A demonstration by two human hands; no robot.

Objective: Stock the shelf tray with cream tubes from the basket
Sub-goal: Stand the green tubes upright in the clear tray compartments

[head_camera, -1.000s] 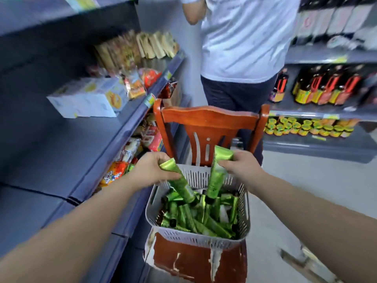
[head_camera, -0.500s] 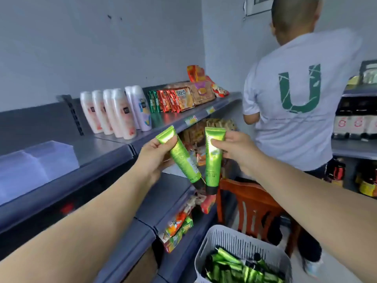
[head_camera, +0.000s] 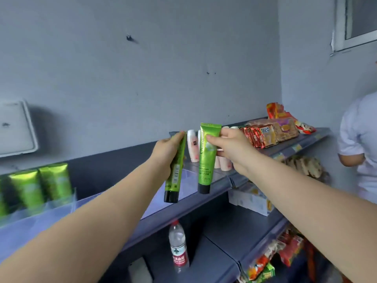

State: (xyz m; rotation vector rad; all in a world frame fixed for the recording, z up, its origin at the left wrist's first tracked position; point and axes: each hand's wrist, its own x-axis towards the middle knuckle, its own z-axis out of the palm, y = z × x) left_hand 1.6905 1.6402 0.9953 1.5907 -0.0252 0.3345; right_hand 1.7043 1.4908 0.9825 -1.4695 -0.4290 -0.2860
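Head view showed both hands raised in front of the top shelf [head_camera: 204,203], each holding one green cream tube with its black cap pointing down. The left hand [head_camera: 166,152] had its grip curled round the left tube [head_camera: 175,170], whose turned side showed a white barcode patch and small print too fine to read. The right hand [head_camera: 228,148] pinched the right tube [head_camera: 207,158] near its flat crimped top, thumb on the front; its label ran lengthwise and appeared to read "Chamomilla", with smaller blurred lines lower down. Both tubes hung just beside each other, apart, above the clear shelf tray [head_camera: 61,209]. At the tray's left end stood more green tubes [head_camera: 40,186], upright. Behind the hands stood white lotion bottles [head_camera: 192,146], then red snack packs [head_camera: 259,135] whose writing was unreadable. A water bottle [head_camera: 179,248] with a red label stood on the shelf below.
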